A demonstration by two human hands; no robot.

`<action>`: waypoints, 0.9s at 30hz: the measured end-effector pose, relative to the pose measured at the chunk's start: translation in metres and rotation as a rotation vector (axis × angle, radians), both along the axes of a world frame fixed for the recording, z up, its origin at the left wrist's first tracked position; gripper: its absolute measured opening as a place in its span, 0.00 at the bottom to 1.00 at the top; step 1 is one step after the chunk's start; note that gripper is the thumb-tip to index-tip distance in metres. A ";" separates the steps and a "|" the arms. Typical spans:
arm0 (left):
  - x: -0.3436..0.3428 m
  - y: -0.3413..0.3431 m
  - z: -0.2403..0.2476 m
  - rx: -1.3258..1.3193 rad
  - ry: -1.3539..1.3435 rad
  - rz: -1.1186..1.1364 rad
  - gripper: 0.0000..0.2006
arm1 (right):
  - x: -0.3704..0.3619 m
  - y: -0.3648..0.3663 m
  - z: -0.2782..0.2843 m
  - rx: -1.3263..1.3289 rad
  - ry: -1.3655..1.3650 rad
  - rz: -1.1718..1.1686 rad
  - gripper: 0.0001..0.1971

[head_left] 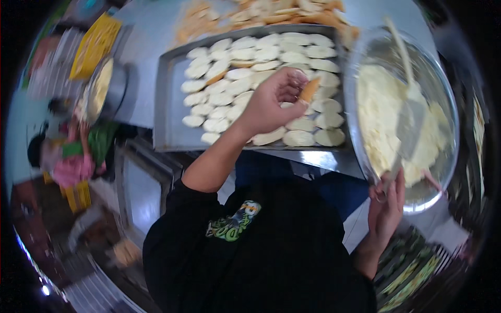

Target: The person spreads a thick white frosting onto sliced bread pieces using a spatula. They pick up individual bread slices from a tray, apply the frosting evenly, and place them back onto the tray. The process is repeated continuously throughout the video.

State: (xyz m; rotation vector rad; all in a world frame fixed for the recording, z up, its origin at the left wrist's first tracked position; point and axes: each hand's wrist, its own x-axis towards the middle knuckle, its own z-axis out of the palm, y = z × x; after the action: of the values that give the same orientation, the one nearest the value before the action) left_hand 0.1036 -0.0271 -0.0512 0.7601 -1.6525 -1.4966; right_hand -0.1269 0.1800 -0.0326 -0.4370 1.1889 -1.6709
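My left hand point(276, 101) is over the right part of a metal tray point(170, 107), its fingers closed on a small slice of bread point(309, 89) with an orange-brown crust. Rows of oval bread slices with pale tops point(218, 99) cover most of that tray. At the right, my right hand point(386, 206) grips a spreading spatula point(409, 128), its flat grey blade over the pale yellow cream point(377, 115). The cream fills much of a large steel bowl point(453, 141). A long pale-handled spatula point(401, 52) leans in the same bowl.
A heap of bread slices point(282, 11) lies behind the tray. At the left stand another bowl of cream point(103, 86), a yellow package point(95, 46) and a person in pink point(73, 161). An empty-looking tray point(140, 188) sits lower left.
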 end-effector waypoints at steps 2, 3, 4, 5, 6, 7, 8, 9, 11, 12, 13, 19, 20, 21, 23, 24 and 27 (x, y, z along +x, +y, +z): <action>0.048 -0.011 -0.013 0.073 0.038 0.131 0.19 | 0.000 -0.002 0.002 0.027 0.025 -0.028 0.25; 0.075 -0.012 -0.013 0.141 -0.053 0.238 0.17 | 0.001 -0.005 0.004 0.034 0.041 -0.016 0.25; 0.103 -0.011 -0.013 0.213 -0.139 0.338 0.15 | 0.001 -0.007 0.003 0.046 0.052 -0.014 0.25; 0.130 -0.009 -0.014 0.206 -0.223 0.431 0.14 | 0.000 -0.008 0.002 0.058 0.060 -0.016 0.25; 0.156 -0.005 -0.019 0.201 -0.303 0.516 0.12 | -0.001 -0.007 0.000 0.071 0.073 -0.024 0.24; 0.180 0.001 -0.020 0.255 -0.352 0.572 0.11 | -0.003 -0.009 0.000 0.045 0.077 0.008 0.25; 0.202 0.007 -0.022 0.305 -0.399 0.623 0.09 | -0.004 -0.009 -0.001 0.039 0.093 0.019 0.25; 0.223 0.014 -0.024 0.370 -0.438 0.625 0.09 | -0.005 -0.009 0.000 0.034 0.109 0.029 0.25; 0.248 0.022 -0.022 0.496 -0.518 0.613 0.09 | -0.004 -0.013 0.008 0.017 0.137 0.043 0.25; 0.255 0.023 -0.023 0.531 -0.598 0.568 0.09 | -0.003 -0.015 0.010 0.008 0.147 0.057 0.25; 0.258 0.022 -0.021 0.562 -0.671 0.519 0.10 | -0.002 -0.017 0.013 -0.004 0.163 0.069 0.25; 0.266 0.015 -0.056 0.537 -0.958 0.402 0.10 | -0.002 -0.020 0.016 -0.091 0.188 0.095 0.24; 0.269 0.015 -0.063 0.534 -0.976 0.415 0.11 | -0.003 -0.018 0.015 -0.082 0.193 0.092 0.24; 0.270 0.016 -0.069 0.531 -0.995 0.428 0.12 | -0.004 -0.016 0.014 -0.074 0.197 0.089 0.24; 0.263 0.017 -0.067 0.468 -1.071 0.453 0.14 | -0.004 -0.014 0.013 -0.064 0.202 0.083 0.23; 0.259 0.018 -0.064 0.408 -1.132 0.465 0.14 | -0.004 -0.014 0.013 -0.061 0.200 0.082 0.23; 0.254 0.023 -0.057 0.228 -1.253 0.561 0.18 | -0.002 -0.014 0.013 -0.061 0.193 0.077 0.23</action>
State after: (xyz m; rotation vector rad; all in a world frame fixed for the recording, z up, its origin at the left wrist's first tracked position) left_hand 0.3572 -0.0040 -0.1079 2.3748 -1.7762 -0.7590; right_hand -0.1285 0.1655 -0.0192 -0.6870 1.2465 -1.6299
